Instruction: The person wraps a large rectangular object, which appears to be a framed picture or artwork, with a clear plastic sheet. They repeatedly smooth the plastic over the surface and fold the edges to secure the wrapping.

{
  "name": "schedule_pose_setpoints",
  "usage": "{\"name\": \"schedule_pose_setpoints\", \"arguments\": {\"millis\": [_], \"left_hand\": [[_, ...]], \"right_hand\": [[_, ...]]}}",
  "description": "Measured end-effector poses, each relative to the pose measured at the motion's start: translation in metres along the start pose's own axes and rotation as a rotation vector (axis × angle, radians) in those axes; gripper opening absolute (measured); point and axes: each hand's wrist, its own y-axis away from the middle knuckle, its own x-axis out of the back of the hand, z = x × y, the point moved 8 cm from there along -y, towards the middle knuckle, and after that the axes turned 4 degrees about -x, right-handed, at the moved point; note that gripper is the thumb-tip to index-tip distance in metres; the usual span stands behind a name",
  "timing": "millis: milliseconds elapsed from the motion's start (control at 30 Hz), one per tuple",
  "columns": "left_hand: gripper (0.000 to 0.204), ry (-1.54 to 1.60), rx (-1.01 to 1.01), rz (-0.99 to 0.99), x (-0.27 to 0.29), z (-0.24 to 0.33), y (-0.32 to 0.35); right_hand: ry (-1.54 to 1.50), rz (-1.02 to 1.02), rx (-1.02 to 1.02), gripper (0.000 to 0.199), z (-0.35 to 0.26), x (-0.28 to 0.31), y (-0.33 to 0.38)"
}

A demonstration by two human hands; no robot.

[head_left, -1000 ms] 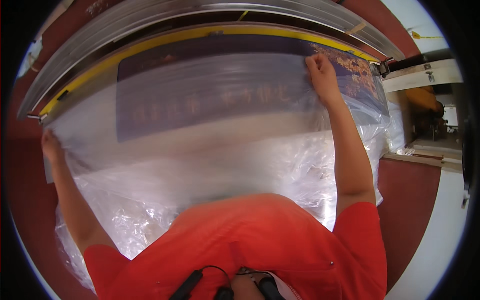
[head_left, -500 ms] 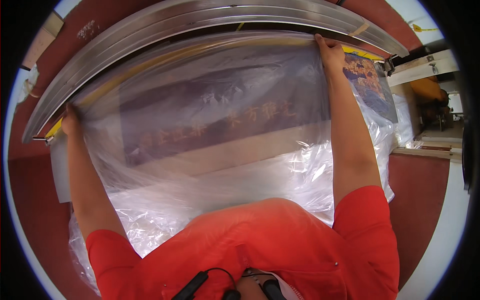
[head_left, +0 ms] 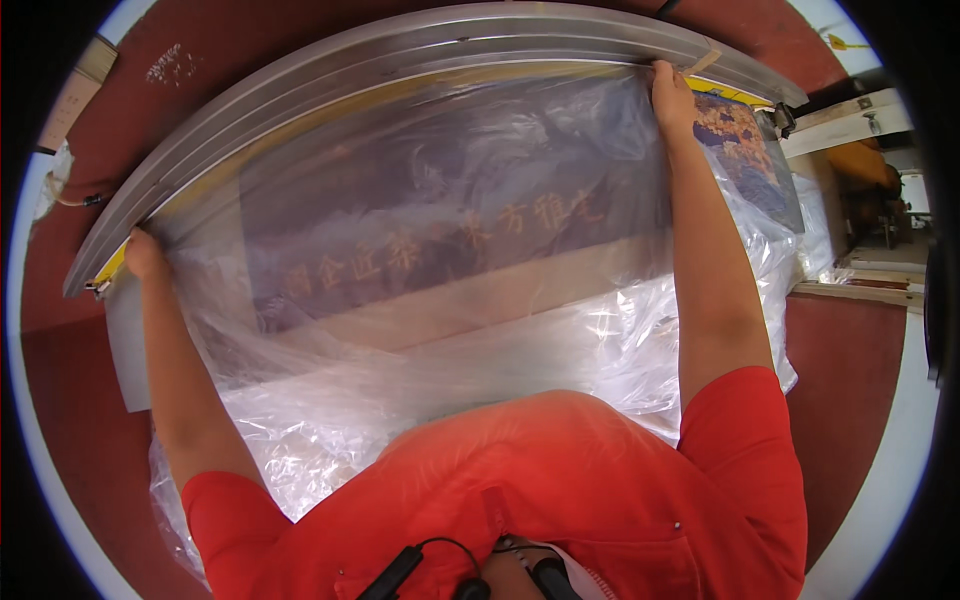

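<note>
A wide sheet of clear plastic film (head_left: 500, 360) stretches between my two hands, its far edge running along under a long metal bar (head_left: 450, 45). Through the film shows a dark panel (head_left: 420, 200) with gold characters and a pale tan band along its near side. My left hand (head_left: 147, 257) is closed on the film's left corner, right by the bar's left end. At the far right, my right hand (head_left: 674, 97) pinches the other corner close against the bar. Fingertips of both hands are partly hidden.
A yellow strip (head_left: 735, 93) shows beneath the bar at both ends. Right of my right arm lies a dark picture with an orange pattern (head_left: 738, 140). Loose crinkled film hangs near my body. White wooden rails (head_left: 850, 125) stand at the right, over a red floor (head_left: 850, 360).
The metal bar has come down toward the yellow strip, closing the dark gap over the film's far edge. Both hands keep their hold; the view has shifted slightly.
</note>
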Motion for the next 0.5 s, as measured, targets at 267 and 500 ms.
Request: {"name": "schedule_pose_setpoints", "arguments": {"millis": [267, 500], "left_hand": [[0.029, 0.414, 0.127, -0.361, 0.000, 0.023, 0.010], [0.022, -1.339, -0.655, -0.349, 0.113, -0.154, -0.053]], "right_hand": [[-0.076, -0.308, 0.221, 0.048, -0.044, -0.015, 0.029], [-0.563, -0.757, 0.289, 0.018, -0.099, -0.068, 0.140]]}}
